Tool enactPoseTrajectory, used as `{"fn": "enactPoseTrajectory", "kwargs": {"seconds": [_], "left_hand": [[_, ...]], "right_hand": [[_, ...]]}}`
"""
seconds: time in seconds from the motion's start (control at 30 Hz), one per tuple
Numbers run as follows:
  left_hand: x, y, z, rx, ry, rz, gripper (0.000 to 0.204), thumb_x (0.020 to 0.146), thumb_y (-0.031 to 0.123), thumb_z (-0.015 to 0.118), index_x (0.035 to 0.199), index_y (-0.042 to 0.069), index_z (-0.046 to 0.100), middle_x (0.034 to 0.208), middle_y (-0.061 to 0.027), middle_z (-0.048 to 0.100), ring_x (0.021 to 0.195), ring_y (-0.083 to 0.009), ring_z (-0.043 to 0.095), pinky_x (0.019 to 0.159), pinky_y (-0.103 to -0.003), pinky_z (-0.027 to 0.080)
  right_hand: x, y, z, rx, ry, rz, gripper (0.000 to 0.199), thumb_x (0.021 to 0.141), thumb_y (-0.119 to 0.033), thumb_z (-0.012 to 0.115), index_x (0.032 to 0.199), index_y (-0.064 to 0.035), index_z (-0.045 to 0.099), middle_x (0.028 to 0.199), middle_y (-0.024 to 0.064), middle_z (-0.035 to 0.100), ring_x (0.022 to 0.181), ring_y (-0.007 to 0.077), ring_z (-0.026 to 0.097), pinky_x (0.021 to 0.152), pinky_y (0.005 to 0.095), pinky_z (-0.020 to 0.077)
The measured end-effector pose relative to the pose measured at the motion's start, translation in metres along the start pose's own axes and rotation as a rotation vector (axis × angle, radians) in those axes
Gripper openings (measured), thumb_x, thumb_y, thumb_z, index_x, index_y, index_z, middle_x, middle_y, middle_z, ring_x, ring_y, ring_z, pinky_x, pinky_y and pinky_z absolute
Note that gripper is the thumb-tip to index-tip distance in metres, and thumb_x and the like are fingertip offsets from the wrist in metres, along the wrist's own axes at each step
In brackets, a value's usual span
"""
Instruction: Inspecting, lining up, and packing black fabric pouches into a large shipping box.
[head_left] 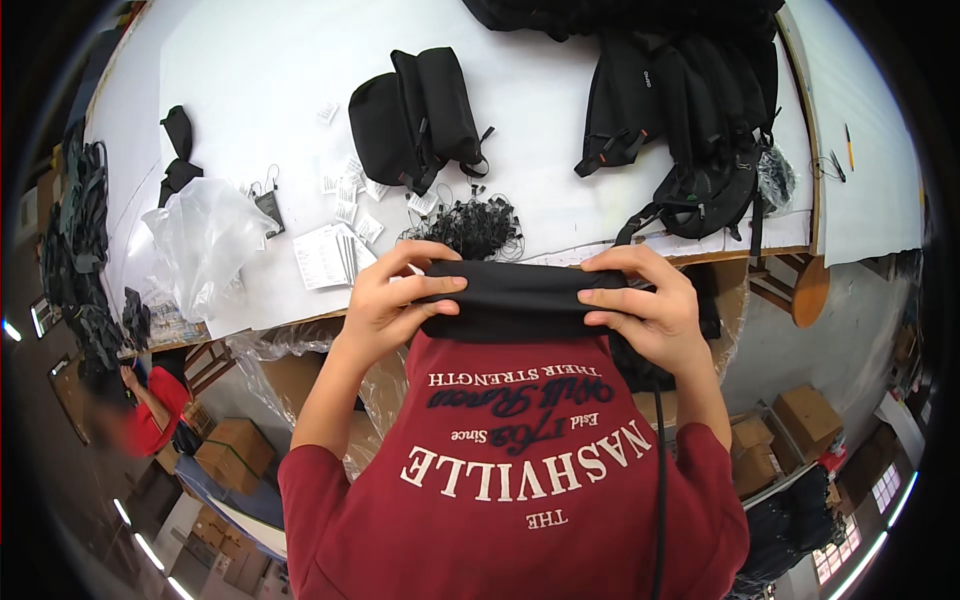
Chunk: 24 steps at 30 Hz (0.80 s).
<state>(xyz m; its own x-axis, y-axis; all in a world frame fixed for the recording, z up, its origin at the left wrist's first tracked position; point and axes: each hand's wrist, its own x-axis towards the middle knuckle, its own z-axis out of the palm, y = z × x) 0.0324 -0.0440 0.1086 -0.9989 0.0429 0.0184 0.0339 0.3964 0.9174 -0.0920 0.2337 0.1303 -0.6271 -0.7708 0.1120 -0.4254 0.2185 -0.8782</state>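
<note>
Head view: both hands, left (395,295) and right (645,300), grip a folded black pouch (520,295), contents hidden.

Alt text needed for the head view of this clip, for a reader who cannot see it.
Both hands, left hand and right hand, grip a folded black fabric piece against the person's red shirt. Beyond it, a white table holds black bags, a tangle of black cords, paper tags and a clear plastic bag.
</note>
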Motion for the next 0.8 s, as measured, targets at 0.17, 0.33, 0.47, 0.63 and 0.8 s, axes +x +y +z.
{"fn": "enactPoseTrajectory", "kwargs": {"seconds": [0.17,0.33,0.47,0.63,0.8], "left_hand": [[-0.010,0.017,-0.006,0.544,0.003,0.267,0.033,0.063,0.021,0.079,0.094,0.014,0.073,0.101,0.0005,0.065,0.087,-0.0204,0.054,0.073,-0.030,0.046],[-0.010,0.011,-0.016,0.550,-0.049,0.290,0.034,0.065,0.021,0.078,0.097,0.013,0.073,0.098,-0.0008,0.064,0.087,-0.0214,0.056,0.073,-0.032,0.048],[0.006,0.035,-0.030,0.350,-0.196,0.232,0.030,0.073,0.021,0.076,0.098,0.005,0.070,0.113,-0.0119,0.064,0.101,-0.0296,0.062,0.079,-0.034,0.051],[0.011,0.064,-0.029,-0.240,-0.336,-0.352,0.018,0.085,0.018,0.066,0.088,0.000,0.062,0.103,-0.0117,0.063,0.086,-0.0218,0.062,0.076,-0.029,0.048],[0.024,0.066,-0.029,-0.269,-0.573,-0.580,0.016,0.086,0.017,0.067,0.090,0.001,0.063,0.086,-0.0063,0.060,0.077,-0.0150,0.056,0.073,-0.028,0.045]], "right_hand": [[-0.006,0.007,0.012,-0.090,0.010,-0.117,0.025,0.064,-0.014,0.081,0.086,-0.0056,0.071,0.096,0.0085,0.064,0.089,0.0257,0.064,0.072,0.0337,0.0526],[-0.013,0.007,0.010,-0.114,-0.048,-0.072,0.028,0.063,-0.010,0.079,0.089,-0.0051,0.071,0.101,0.0093,0.066,0.097,0.0277,0.064,0.080,0.0366,0.0516],[-0.009,-0.004,-0.008,0.218,-0.168,0.236,0.013,0.079,-0.012,0.072,0.089,-0.0052,0.068,0.104,0.0066,0.065,0.095,0.0208,0.064,0.071,0.0282,0.0499],[-0.010,-0.031,-0.015,0.654,-0.186,0.669,0.019,0.092,-0.012,0.058,0.106,0.0012,0.060,0.096,0.0092,0.066,0.089,0.0142,0.063,0.080,0.0257,0.0493],[-0.001,-0.029,-0.021,0.554,-0.359,0.702,0.017,0.087,-0.006,0.061,0.101,0.0031,0.063,0.092,0.0082,0.066,0.087,0.0121,0.063,0.078,0.0229,0.0494]]}}
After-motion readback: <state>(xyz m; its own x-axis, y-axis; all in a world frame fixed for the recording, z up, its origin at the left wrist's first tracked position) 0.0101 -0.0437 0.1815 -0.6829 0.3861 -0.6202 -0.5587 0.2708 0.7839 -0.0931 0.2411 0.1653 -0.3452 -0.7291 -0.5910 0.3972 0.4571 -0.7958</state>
